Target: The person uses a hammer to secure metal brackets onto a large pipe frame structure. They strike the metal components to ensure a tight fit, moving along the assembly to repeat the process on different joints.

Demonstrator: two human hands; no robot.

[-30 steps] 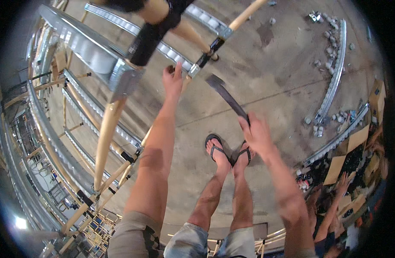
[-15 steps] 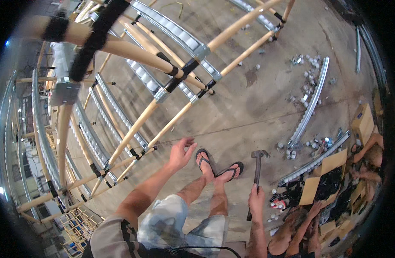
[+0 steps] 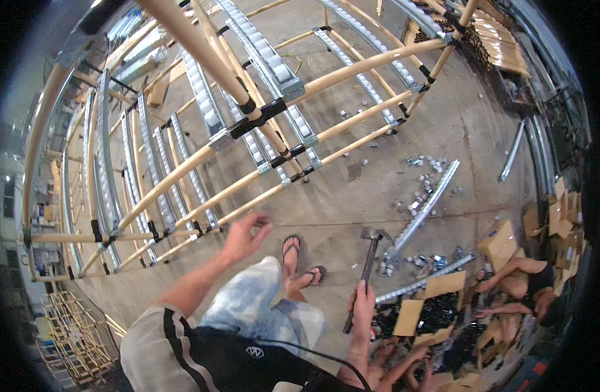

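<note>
My right hand (image 3: 361, 310) is wrapped round the dark handle of a claw hammer (image 3: 370, 264), whose head points away from me above the floor. My left hand (image 3: 245, 237) hangs in the air with loosely bent fingers and holds nothing. Just beyond it runs a rack frame of tan pipes (image 3: 268, 191) joined by black clamps (image 3: 259, 118). Metal roller tracks with white wheels (image 3: 264, 53) are set across this frame at several levels. The left hand looks apart from the pipes.
Loose roller tracks (image 3: 425, 208) and scattered white wheels (image 3: 414, 204) lie on the concrete floor. An open cardboard box of black parts (image 3: 437, 312) stands at the lower right. Other people (image 3: 514, 287) sit close by there. Stacked tan pipes (image 3: 492, 42) lie at the far right.
My view has swung so that more of the rack and the people show. My feet have changed stance. The hammer stays in my right hand; my left hand remains free.
</note>
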